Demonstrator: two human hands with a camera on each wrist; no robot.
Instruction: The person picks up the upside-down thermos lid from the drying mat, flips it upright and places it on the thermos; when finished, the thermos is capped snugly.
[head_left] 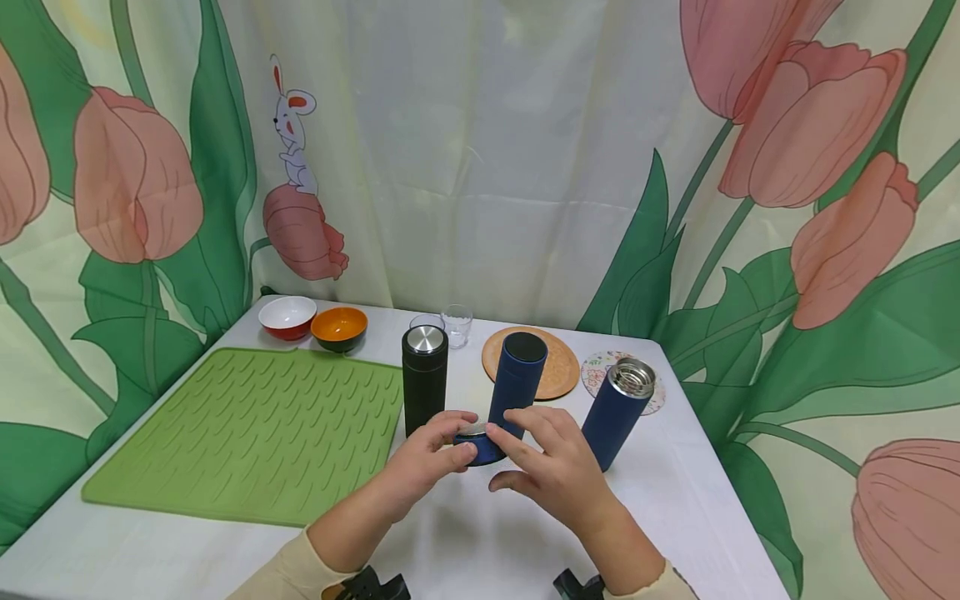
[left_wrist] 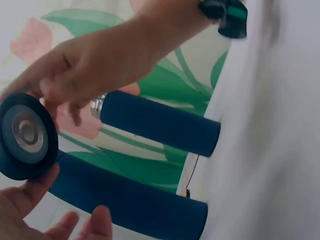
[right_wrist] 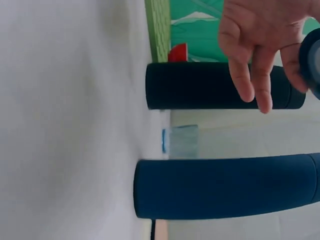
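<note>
My left hand [head_left: 429,454] pinches a dark blue thermos lid [head_left: 486,451] between thumb and forefinger, held above the table. In the left wrist view the lid's underside shows a pale ring with a metal centre. My right hand [head_left: 561,467] reaches in from the other side; its forefinger touches the lid's edge and its thumb stands apart. Nearest it on the right is an open blue thermos [head_left: 615,427] with a bare, threaded steel neck. Behind the hands stand a capped blue thermos [head_left: 517,379] and, left of it, a black thermos [head_left: 425,385] with a silver-topped cap.
A green ridged mat [head_left: 247,433] covers the table's left part. Behind it sit a red-and-white bowl [head_left: 288,318] and an orange bowl [head_left: 340,327]. Clear glasses [head_left: 457,325], a round wooden board [head_left: 566,367] and a patterned plate [head_left: 595,372] lie toward the back. A printed curtain hangs behind.
</note>
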